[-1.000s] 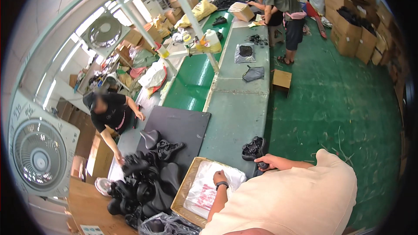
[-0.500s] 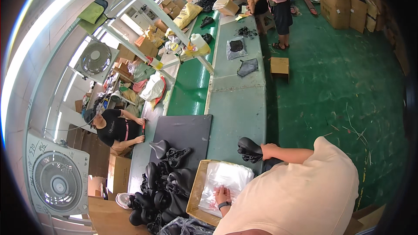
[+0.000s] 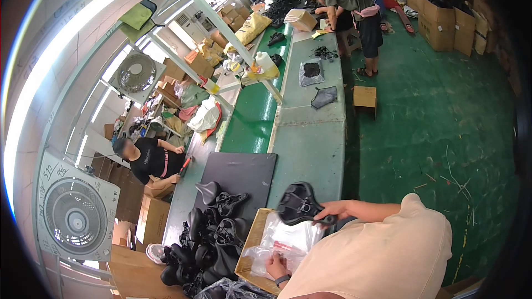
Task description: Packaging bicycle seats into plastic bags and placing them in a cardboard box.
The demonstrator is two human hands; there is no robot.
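Observation:
My right hand (image 3: 334, 210) grips a black bicycle saddle (image 3: 296, 201) by its narrow nose. The saddle is held over the bench edge beside the carton, its underside with rails facing up. My left hand (image 3: 276, 266) is in an open cardboard carton (image 3: 241, 266) of clear plastic bags (image 3: 282, 232) with red print. Its fingers are closed on the edge of the top bag, which looks crumpled and slightly raised. Left of the carton lies a heap of black saddles (image 3: 213, 243), partly on a dark board (image 3: 238, 174).
A green conveyor belt (image 3: 249, 124) runs along the bench (image 3: 307, 155). A bagged dark item (image 3: 312, 72) and a grey pouch (image 3: 324, 97) lie farther up. Across stands a co-worker (image 3: 152, 158) with a red-handled tool; another person (image 3: 343, 0) leans over the far end. A small carton (image 3: 364, 97) is on the floor.
My right hand has brought the saddle left toward the carton and turned its underside up. My left hand has drawn back toward me and closed on a bag. The whole view has shifted slightly.

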